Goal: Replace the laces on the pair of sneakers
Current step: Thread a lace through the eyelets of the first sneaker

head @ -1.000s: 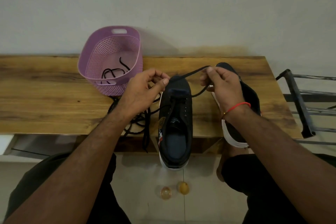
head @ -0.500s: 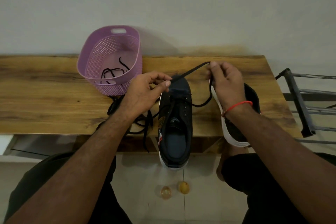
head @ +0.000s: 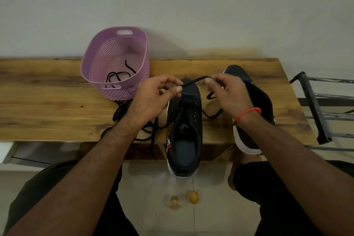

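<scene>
A black sneaker stands upright on the wooden table, heel hanging over the front edge. Above its toe, a black lace is stretched between my hands. My left hand pinches one end of that stretch, and my right hand pinches the other. The lace runs down through the lowest eyelets and loops on the table to the right. The second sneaker lies on its side behind my right wrist, partly hidden. More black lace lies tangled under my left forearm.
A purple perforated basket with a black lace inside stands at the back left, against the wall. A dark metal rack is beside the table's right end. Two small amber objects lie on the floor between my knees.
My right hand has moved left and slightly down, toward my left hand, shortening the stretch of lace between them. My left hand has stayed close to the toe.
</scene>
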Available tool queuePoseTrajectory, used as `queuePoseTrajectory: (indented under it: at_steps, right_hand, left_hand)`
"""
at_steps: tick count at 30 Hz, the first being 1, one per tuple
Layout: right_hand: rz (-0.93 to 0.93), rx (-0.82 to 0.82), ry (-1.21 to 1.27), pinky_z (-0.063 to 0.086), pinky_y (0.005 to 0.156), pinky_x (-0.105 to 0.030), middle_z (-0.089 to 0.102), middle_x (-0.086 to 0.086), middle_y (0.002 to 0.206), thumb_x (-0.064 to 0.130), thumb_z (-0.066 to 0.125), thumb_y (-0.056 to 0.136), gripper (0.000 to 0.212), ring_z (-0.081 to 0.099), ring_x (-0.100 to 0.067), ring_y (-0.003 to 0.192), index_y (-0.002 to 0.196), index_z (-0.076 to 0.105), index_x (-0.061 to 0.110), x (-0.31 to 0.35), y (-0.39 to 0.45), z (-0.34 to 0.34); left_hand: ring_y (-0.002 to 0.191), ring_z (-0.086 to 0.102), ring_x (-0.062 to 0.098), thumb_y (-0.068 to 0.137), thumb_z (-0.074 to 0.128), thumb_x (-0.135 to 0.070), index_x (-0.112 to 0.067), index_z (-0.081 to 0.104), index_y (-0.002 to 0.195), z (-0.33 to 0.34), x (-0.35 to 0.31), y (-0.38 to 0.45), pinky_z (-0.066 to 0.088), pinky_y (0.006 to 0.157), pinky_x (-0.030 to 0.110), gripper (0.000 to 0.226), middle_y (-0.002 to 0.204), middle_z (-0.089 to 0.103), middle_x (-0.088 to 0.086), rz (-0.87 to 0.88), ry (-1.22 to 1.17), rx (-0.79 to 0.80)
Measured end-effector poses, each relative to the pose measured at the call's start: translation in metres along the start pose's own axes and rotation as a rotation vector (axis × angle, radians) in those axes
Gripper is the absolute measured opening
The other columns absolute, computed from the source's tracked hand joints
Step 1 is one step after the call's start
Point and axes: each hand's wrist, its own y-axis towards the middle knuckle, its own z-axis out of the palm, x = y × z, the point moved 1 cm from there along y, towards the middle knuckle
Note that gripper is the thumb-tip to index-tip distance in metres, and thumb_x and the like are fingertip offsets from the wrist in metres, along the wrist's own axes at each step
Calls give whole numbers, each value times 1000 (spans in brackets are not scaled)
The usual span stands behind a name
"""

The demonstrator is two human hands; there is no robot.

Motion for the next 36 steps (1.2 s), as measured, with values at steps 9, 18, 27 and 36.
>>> queuePoseTrajectory:
  at_steps: [9,18,27,36]
  right_hand:
    - [108,-96,140,54,70,-25,68,-6,87,32,64,96,22,62,-20,84,104,75,15,-9,4,0]
    - [124,5,142,55,88,-27,72,5,98,28,64,96,25,63,1,87,120,69,24,-5,0,0]
    - [16,268,-186,53,71,-25,64,12,90,53,66,88,26,60,4,81,107,61,35,-3,-5,8]
    - [221,545,-313,48,62,-27,62,8,91,59,65,82,33,59,-9,82,95,59,29,2,-13,10]
  left_hand:
    - [65,61,11,92,72,-15,-10,68,106,-11,-2,4,54,54,26,16,91,76,5,-133,-632,-260]
    - [101,70,17,93,69,-16,-9,69,105,-13,-4,7,57,84,29,14,104,74,3,-151,-1018,-384]
    - [88,73,11,95,68,-12,-11,70,123,1,0,3,60,82,28,28,93,76,2,23,-292,-303]
    - [102,61,-2,97,66,-19,-24,74,117,21,-1,-3,47,87,10,22,110,68,-11,144,201,103]
